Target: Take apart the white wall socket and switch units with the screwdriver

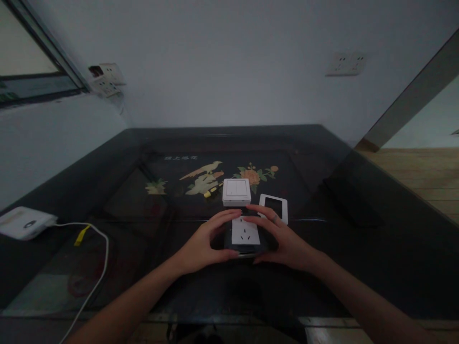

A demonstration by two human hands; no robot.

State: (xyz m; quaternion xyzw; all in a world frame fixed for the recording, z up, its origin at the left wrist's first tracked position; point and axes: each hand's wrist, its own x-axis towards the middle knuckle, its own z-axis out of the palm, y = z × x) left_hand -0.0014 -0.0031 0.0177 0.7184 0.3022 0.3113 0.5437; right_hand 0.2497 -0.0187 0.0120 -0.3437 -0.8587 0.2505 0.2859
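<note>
A wall socket (245,232) with a white face and a dark surround lies in front of me, its slots facing up. My left hand (208,241) curls round its left side, fingertips at the far edge and thumb at the near edge. From the other side my right hand (281,236) grips it in the same way. Just beyond the fingers stands a white switch (236,191) on a white box. A white cover frame (286,208) with an open middle lies to the right, partly behind my right hand. Behind the switch is a yellow-and-black screwdriver (211,192).
The glossy dark table (143,267) has bird and flower decoration. A white device (27,223) at the left trails a white cable (106,248) with a yellow tag (81,236). Beyond the table rises a white wall with mounted sockets (346,64). A dark flat object (353,203) lies at right.
</note>
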